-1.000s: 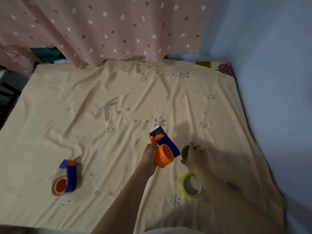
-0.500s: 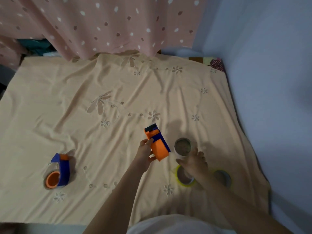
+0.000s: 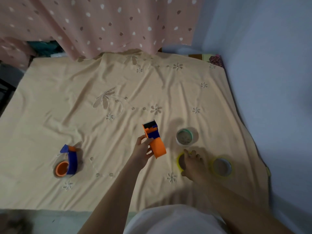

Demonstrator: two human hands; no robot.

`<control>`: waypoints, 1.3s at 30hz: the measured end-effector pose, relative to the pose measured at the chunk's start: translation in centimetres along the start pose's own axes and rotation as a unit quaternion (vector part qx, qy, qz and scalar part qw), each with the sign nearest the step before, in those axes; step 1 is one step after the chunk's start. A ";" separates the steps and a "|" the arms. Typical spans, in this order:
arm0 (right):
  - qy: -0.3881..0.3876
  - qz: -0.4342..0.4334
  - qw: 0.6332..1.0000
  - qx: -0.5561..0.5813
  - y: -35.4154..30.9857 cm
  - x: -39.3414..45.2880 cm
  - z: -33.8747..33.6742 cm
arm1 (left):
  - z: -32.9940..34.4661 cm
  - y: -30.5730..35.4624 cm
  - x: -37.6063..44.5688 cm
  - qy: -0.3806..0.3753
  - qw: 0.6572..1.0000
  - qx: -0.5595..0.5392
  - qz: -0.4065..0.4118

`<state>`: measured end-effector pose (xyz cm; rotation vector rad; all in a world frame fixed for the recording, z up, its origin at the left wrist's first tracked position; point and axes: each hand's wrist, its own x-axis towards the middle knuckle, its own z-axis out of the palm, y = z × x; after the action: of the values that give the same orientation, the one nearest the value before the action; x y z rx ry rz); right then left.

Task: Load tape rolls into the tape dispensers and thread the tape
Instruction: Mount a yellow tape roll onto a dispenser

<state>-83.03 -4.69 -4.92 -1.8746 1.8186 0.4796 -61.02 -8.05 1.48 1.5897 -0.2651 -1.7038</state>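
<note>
Head view: your left hand (image 3: pixel 142 153) gripping the dispenser (image 3: pixel 154 140), right hand (image 3: pixel 194 163) spread on the yellow roll (image 3: pixel 180 162) (bare cloth (image 3: pixel 67 102) upper left, wall (image 3: pixel 273 81) close right).

Single view: head-worn wide-angle camera, looking forward and steeply down from above onto the peach cloth (image 3: pixel 67 102) spread over a flat surface. Both forearms enter from the bottom edge; dotted pink curtain (image 3: pixel 101 22) across the top, pale wall (image 3: pixel 270 65) along the right. No second view to overlap with
</note>
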 end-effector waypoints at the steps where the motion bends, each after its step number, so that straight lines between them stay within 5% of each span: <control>1: -0.008 0.004 0.999 0.034 0.0 -0.1 -0.4 | -0.4 0.0 -0.2 0.000 1.000 -0.004 0.006; 3: -0.009 0.022 0.984 0.179 0.2 0.1 -1.3 | -1.2 0.1 -0.4 -0.001 1.000 -0.011 0.024; 7: 0.031 -0.012 0.870 0.491 0.8 -0.6 -6.0 | -1.8 0.7 -1.3 -0.011 0.998 -0.016 0.066; 12: -0.017 -0.100 0.759 0.643 0.9 -2.6 -11.8 | 0.4 1.9 -3.2 -0.047 0.991 -0.032 0.124; 30: 0.009 -0.168 0.827 0.537 -1.2 -5.8 -16.1 | 6.3 2.3 -7.4 -0.220 0.963 0.026 0.151; 37: -0.016 -0.201 0.853 0.481 -0.9 -5.7 -16.8 | 6.6 1.6 -6.4 -0.158 0.970 0.009 0.186; 39: 0.058 -0.168 0.867 0.465 -0.6 -5.3 -17.3 | 6.7 1.8 -6.3 -0.143 0.972 -0.005 0.185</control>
<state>-84.14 -10.03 12.33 -1.4491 1.3363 -0.5706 -66.96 -7.55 8.68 1.1913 -0.6533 -1.6253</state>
